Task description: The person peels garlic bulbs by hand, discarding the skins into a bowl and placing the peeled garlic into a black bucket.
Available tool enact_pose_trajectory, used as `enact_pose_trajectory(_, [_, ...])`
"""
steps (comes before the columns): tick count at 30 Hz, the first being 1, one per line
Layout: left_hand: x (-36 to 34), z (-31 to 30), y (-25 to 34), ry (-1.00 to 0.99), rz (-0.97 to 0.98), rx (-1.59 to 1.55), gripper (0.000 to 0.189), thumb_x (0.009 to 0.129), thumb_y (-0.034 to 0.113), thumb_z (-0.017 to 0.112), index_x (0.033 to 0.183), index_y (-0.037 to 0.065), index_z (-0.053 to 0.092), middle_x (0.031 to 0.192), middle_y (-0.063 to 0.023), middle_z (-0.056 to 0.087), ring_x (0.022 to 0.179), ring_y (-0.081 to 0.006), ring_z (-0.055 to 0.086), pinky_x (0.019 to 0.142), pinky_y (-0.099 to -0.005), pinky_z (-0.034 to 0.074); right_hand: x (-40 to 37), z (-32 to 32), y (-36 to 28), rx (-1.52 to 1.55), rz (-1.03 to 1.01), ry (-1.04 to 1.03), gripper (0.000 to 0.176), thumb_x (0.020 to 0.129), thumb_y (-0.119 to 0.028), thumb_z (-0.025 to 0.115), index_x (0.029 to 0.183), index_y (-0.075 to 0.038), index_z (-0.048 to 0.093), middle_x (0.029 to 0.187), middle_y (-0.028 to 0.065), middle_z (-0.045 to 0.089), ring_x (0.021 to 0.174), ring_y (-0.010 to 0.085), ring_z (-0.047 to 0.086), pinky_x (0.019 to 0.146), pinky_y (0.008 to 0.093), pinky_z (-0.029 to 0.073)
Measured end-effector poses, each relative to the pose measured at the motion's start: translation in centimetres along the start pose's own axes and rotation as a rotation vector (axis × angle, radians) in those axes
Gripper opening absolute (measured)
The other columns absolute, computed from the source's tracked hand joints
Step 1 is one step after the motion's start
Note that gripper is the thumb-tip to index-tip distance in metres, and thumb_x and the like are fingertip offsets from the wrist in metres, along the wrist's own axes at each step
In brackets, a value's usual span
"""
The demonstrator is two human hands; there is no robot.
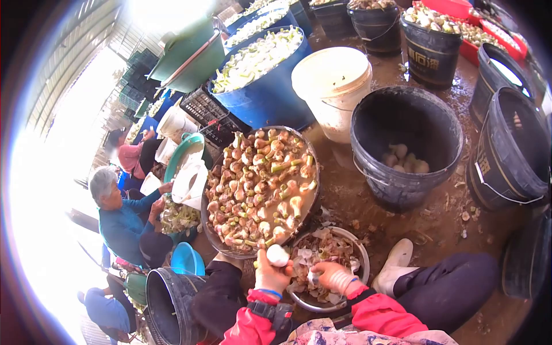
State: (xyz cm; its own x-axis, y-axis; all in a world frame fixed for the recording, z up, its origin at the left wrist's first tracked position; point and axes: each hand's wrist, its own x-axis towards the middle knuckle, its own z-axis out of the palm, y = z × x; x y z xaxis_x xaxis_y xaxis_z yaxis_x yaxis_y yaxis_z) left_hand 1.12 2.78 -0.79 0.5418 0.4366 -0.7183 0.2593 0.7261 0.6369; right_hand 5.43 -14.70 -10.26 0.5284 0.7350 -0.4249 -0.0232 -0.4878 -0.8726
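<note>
My left hand [270, 276] is closed around a white peeled garlic bulb [277, 255], held over the near edge of the big basin. My right hand [334, 278] is closed above the bowl of peelings, with a small whitish thing at its fingertips that I cannot make out. Below both hands sits a metal bowl [364, 260] heaped with papery garlic skins [322, 253]. Just beyond it, a wide dark basin [313, 150] holds many brownish, unpeeled garlic bulbs [247, 184] with short stems in muddy water.
A black bucket [368, 146] with several pale bulbs at its bottom stands ahead right, beside a white bucket [333, 86]. Blue tubs [259, 106] of cut stems stand farther back. More black buckets [509, 155] line the right. A co-worker in a blue top [123, 224] sits at left.
</note>
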Motion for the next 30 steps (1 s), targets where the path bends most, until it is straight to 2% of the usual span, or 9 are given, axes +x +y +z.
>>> enact_pose_trajectory(7, [-1.7, 18.1, 4.8, -0.785, 0.11, 0.0, 0.068, 0.086, 0.064, 0.046, 0.126, 0.01, 0.047, 0.107, -0.0114, 0.06, 0.089, -0.0276, 0.062, 0.071, -0.0391, 0.055, -0.4, -1.4, -2.2, 0.13, 0.189, 0.041, 0.042, 0.078, -0.015, 0.053, 0.119, -0.021, 0.06, 0.085, 0.0098, 0.068, 0.074, 0.0257, 0.065, 0.068, 0.0353, 0.049])
enact_pose_trajectory(11, [11.5, 15.1, 6.2, -0.362, 0.267, 0.645, 0.049, 0.088, 0.039, 0.058, 0.125, 0.009, 0.049, 0.12, -0.013, 0.054, 0.094, -0.0255, 0.062, 0.078, -0.0349, 0.051, 1.0, -0.6, -1.0, 0.208, 0.145, 0.136, 0.044, 0.076, -0.015, 0.054, 0.119, -0.019, 0.061, 0.085, 0.012, 0.068, 0.071, 0.0235, 0.065, 0.065, 0.0336, 0.049])
enact_pose_trajectory(13, [13.9, 13.3, 5.0, -0.114, 0.876, 1.422, 0.046, 0.081, 0.033, 0.063, 0.118, 0.007, 0.055, 0.118, -0.0137, 0.057, 0.1, -0.0301, 0.061, 0.087, -0.0358, 0.048, 1.4, -0.7, -1.3, 0.269, 0.142, 0.137, 0.046, 0.075, -0.015, 0.053, 0.12, -0.016, 0.06, 0.088, 0.0125, 0.069, 0.068, 0.0235, 0.064, 0.064, 0.0329, 0.049])
enact_pose_trajectory(15, [16.3, 11.6, 4.2, -0.056, 0.938, 1.794, 0.055, 0.073, 0.033, 0.068, 0.119, 0.006, 0.054, 0.113, -0.0145, 0.061, 0.105, -0.0333, 0.059, 0.094, -0.0363, 0.045, 1.0, -1.7, -2.9, 0.394, 0.265, 0.065, 0.045, 0.075, -0.009, 0.052, 0.118, -0.015, 0.061, 0.098, 0.0104, 0.068, 0.074, 0.0217, 0.064, 0.07, 0.0297, 0.049])
enact_pose_trajectory(17, [16.9, 11.8, 4.3, -0.152, 0.927, 1.925, 0.055, 0.071, 0.03, 0.068, 0.119, 0.007, 0.053, 0.106, -0.016, 0.064, 0.105, -0.0341, 0.058, 0.092, -0.0389, 0.046, 1.6, -1.7, -2.5, 0.387, 0.237, 0.054, 0.046, 0.075, -0.009, 0.053, 0.12, -0.016, 0.06, 0.099, 0.0097, 0.068, 0.073, 0.0204, 0.064, 0.069, 0.029, 0.049])
enact_pose_trajectory(19, [17.9, 12.4, 4.4, -0.233, 0.438, 2.104, 0.049, 0.072, 0.027, 0.064, 0.114, 0.006, 0.054, 0.107, -0.0187, 0.062, 0.105, -0.0358, 0.058, 0.09, -0.0411, 0.046, 1.5, -2.0, -2.7, 0.383, 0.213, 0.042, 0.048, 0.075, -0.008, 0.054, 0.122, -0.016, 0.059, 0.1, 0.0091, 0.067, 0.072, 0.0191, 0.063, 0.068, 0.0282, 0.049])
enact_pose_trajectory(24, [16.1, 10.6, 4.6, 0.0, 0.722, 1.677, 0.039, 0.067, 0.023, 0.066, 0.101, 0.005, 0.059, 0.093, -0.0228, 0.061, 0.088, -0.037, 0.06, 0.081, -0.0402, 0.048, 2.4, -0.6, -0.5, 0.467, 0.024, 0.199, 0.048, 0.074, -0.004, 0.057, 0.121, -0.013, 0.059, 0.102, 0.0123, 0.067, 0.087, 0.0193, 0.064, 0.078, 0.028, 0.049])
enact_pose_trajectory(27, [9.5, 10.4, 5.2, -0.109, 0.288, 0.86, 0.041, 0.076, 0.027, 0.067, 0.108, 0.003, 0.058, 0.088, -0.0124, 0.061, 0.079, -0.024, 0.06, 0.072, -0.0345, 0.049, 2.6, 0.2, -1.3, 0.76, -0.112, 0.523, 0.046, 0.076, 0.003, 0.051, 0.119, -0.008, 0.06, 0.109, 0.0107, 0.065, 0.101, 0.0177, 0.062, 0.09, 0.0261, 0.045])
enact_pose_trajectory(30, [7.4, 6.4, 2.4, -0.189, 0.295, 0.804, 0.035, 0.089, 0.032, 0.057, 0.113, 0.007, 0.056, 0.075, -0.0006, 0.056, 0.059, -0.0101, 0.051, 0.049, -0.0239, 0.041, 0.9, -2.4, -5.4, 1.01, -0.089, 0.545, 0.047, 0.076, 0.01, 0.046, 0.118, -0.003, 0.06, 0.114, 0.008, 0.064, 0.106, 0.0165, 0.06, 0.093, 0.0253, 0.044])
